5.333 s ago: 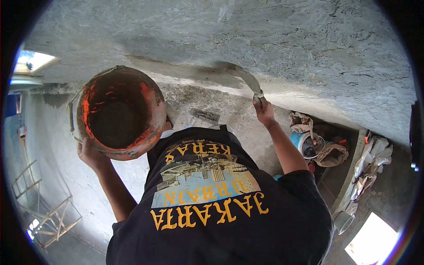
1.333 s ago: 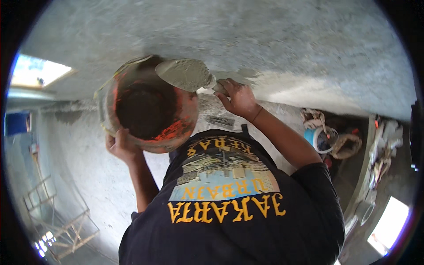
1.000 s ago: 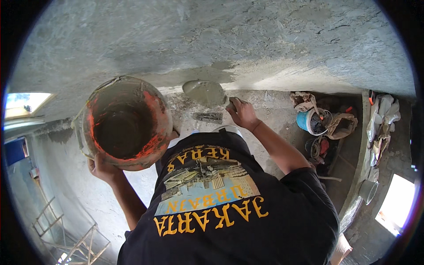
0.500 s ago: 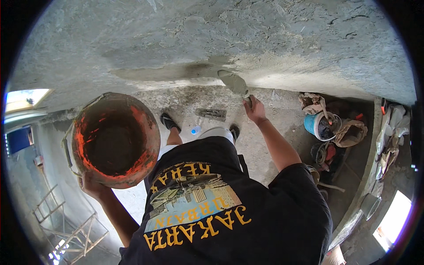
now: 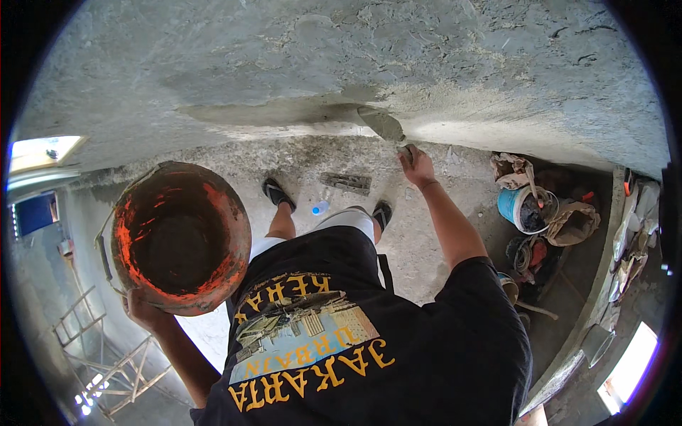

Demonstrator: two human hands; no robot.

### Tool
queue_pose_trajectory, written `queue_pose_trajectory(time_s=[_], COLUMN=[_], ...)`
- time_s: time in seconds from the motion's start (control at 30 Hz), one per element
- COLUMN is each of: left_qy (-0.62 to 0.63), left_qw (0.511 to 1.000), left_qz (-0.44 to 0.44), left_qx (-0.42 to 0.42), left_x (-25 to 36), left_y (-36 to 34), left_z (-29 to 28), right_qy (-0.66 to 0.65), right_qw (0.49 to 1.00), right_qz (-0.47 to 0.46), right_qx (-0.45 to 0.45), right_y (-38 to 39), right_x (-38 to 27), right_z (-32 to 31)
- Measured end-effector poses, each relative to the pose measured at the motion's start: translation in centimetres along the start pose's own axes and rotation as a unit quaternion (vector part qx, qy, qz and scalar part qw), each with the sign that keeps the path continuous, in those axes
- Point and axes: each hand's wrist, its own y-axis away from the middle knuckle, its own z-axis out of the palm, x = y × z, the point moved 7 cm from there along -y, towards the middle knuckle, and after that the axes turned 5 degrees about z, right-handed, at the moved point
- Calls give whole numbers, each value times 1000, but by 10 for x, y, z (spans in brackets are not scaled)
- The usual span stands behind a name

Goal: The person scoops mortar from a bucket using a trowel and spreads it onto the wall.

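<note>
My left hand (image 5: 147,310) grips the lower rim of an orange bucket (image 5: 231,206) smeared with grey mortar. Its mouth faces me, and dark wet mortar (image 5: 177,252) lies in the bottom. A wire handle hangs at the bucket's left side. In my right hand (image 5: 418,169), fingers wrapped round the handle, is a pointed trowel (image 5: 383,124). Grey mortar covers its blade, which is at the lower part of the rough plastered wall (image 5: 284,64). A darker damp band of plaster runs left from the blade; whether the blade touches the wall I cannot tell.
A mortar-caked flat float (image 5: 346,183) and a plastic bottle (image 5: 320,208) lie on the floor by my feet. To the right stand a blue-and-white pail (image 5: 513,208), an opened paper sack (image 5: 574,223) and a ledge. Scaffold frames (image 5: 121,380) stand at the lower left.
The trowel and my right hand have shifted slightly to the right against the wall. The bucket in my left hand sits a little lower in view, and the view itself has shifted slightly.
</note>
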Motion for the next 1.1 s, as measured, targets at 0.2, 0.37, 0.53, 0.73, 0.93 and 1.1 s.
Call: queue_pose_trajectory(time_s=[0.2, 0.37, 0.53, 0.73, 0.93, 1.1], left_qy=[-19, 1, 26, -10, -10, 31], left_qw=[1000, 999, 999, 1000, 998, 997], left_qz=[1, -7, -20, -19, -30, -49], left_qx=[1, -39, -32, -16, -46, -58], left_x=[-6, -9, -3, -19, -14, -23], left_y=[-7, -8, -7, -30, -37, -50], left_z=[-1, 2, 13, -11, 4, -1], right_qy=[16, 28, 12, -47, -149, -162], right_qw=[1000, 998, 995, 984, 947, 960], right_qz=[-4, 9, 16, 34, 127, 68], right_qx=[-11, -46, -94, -168, -254, -219], right_y=[-17, -29, -42, -57, -54, -29], right_x=[10, 13, 14, 16, 13, -3], right_z=[0, -10, -27, -48, -77, -82])
